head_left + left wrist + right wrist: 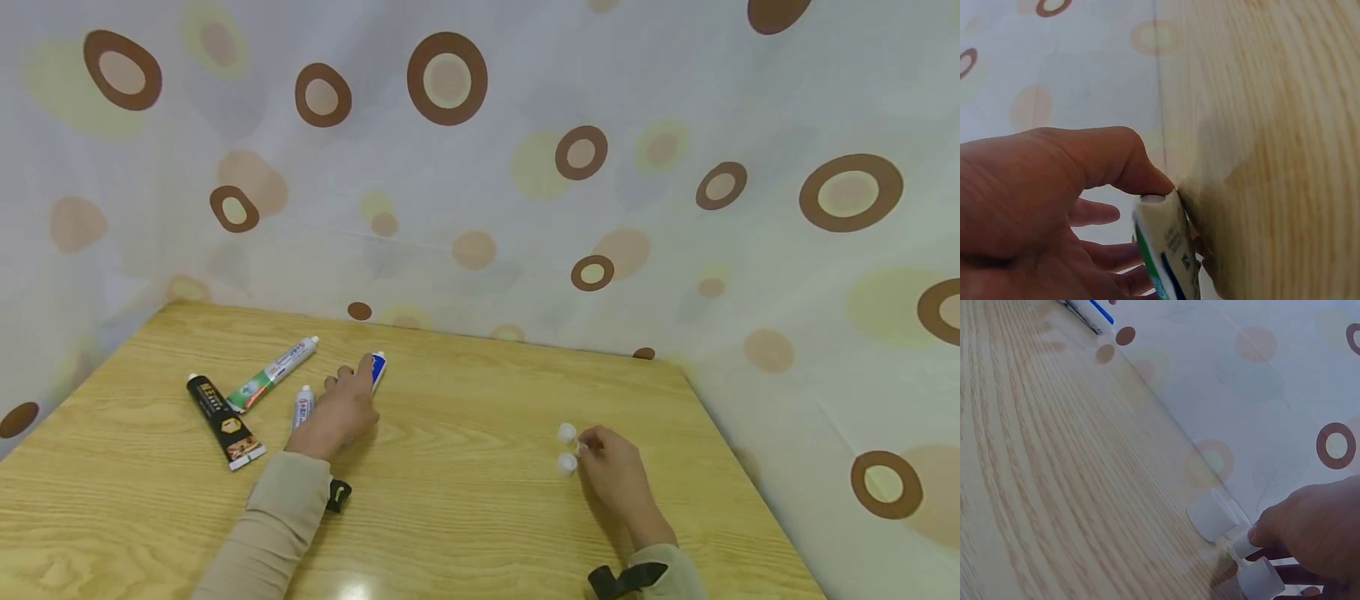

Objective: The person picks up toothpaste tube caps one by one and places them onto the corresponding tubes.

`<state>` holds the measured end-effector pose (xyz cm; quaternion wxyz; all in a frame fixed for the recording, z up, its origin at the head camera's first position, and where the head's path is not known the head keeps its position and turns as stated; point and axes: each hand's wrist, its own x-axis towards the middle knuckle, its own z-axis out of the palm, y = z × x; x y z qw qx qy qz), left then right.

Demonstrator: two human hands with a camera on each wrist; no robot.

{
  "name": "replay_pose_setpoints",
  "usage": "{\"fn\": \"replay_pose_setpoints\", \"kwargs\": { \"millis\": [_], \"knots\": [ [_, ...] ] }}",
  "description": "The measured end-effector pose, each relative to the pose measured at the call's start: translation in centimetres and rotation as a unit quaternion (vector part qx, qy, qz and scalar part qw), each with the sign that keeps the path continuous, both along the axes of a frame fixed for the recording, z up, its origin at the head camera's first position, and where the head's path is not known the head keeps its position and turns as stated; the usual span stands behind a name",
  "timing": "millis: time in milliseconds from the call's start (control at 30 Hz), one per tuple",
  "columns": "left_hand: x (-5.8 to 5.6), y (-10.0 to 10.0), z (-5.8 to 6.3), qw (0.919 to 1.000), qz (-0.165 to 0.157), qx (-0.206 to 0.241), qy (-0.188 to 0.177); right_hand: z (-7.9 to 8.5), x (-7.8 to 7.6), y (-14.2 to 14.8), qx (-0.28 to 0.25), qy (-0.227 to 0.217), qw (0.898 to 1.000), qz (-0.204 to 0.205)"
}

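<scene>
White cap (1245, 547), pinched between the right hand's (615, 475) fingertips, might knock two neighbouring caps (1212, 516) beside that grip if fingers swing; the left hand (339, 412) pinches a tube (1175, 250).

Tubes (225, 421) left on table (465, 500), cap-like pieces (567, 463) right, backdrop (420, 167) behind

Wearer's garment and wrist fittings

Left sleeve (273, 521): plain beige, long, creased, ending at the wrist. Right sleeve (679, 575): matching beige. Left wrist fitting (340, 496): black, small pale-green mark. Right wrist strap (637, 577): black, blunt projecting piece. Left grip (339, 414), right grip (617, 473): bare.
</scene>
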<state>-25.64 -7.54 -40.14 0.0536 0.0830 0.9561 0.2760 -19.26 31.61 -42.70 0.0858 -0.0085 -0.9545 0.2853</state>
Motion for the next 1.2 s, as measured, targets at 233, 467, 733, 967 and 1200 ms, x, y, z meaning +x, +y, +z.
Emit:
{"fn": "replay_pose_setpoints", "kwargs": {
  "millis": [233, 467, 733, 967, 1200],
  "knots": [
    [-0.5, -0.3, 0.2, 0.9992, 0.006, 0.029, -0.027, 0.1, 0.0, 0.2, -0.008, 0.006, 1.0, -0.003],
    [-0.8, -0.6, 0.4, 0.998, 0.029, 0.056, -0.007, 0.5, 0.1, 0.2, -0.029, -0.003, 1.0, -0.004],
    [-0.7, -1.2, 0.6, 0.9951, 0.044, 0.086, 0.019, 0.4, 0.2, 0.2, -0.046, -0.007, 0.999, -0.006],
    [-0.8, -1.3, 0.8, 0.9888, 0.032, 0.139, 0.046, 0.4, 0.2, 0.4, -0.046, -0.008, 0.999, -0.012],
    [-0.6, -1.7, 1.3, 0.9671, 0.029, 0.253, -0.006, 0.6, 0.2, 0.6, -0.036, 0.001, 0.999, -0.012]
  ]
}}
